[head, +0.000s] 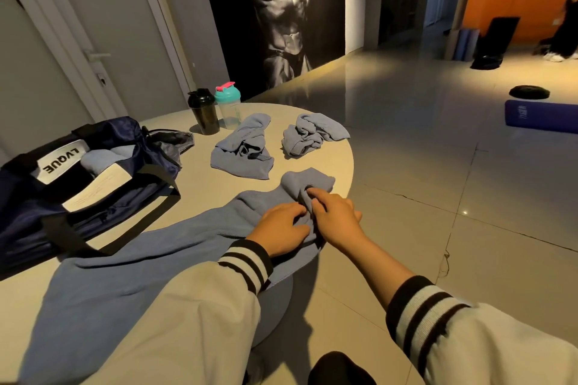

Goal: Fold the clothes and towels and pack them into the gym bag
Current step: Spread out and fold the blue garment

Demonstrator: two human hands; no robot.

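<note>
Pale and round, the bench point(203, 187) carries everything I see through the head camera, in dim light. Largest on it is a large blue cloth point(125, 275). It spreads from the near left, where it hangs over the bench's near edge, to a bunched end near the right rim. At the left a navy gym bag point(93, 197) sits open on the bench, with a folded pale-blue piece point(97, 159) already inside. Beyond the cloth lie two crumpled blue towels, apart from each other: the centre towel point(244, 150) and the far towel point(312, 133) near the right rim. Behind them stand a black shaker point(203, 112) and a teal-lidded shaker point(230, 106), close together.

Smallest, at the bunched end, are two bare hands. The left grip point(281, 228) has its fingers bent down onto the cloth and seems to pinch a fold. The right grip point(334, 216) curls round the raised ridge just beside it.

I judge the step in hand is to open out this bunch before folding. I would draw the grips apart along the edge until the ridge flattens, then find both corners. Next I would lift the hanging part onto the bench so its weight cannot drag the cloth off. I would fold it no wider than the bag's opening, matching edges and smoothing each fold flat.
</note>
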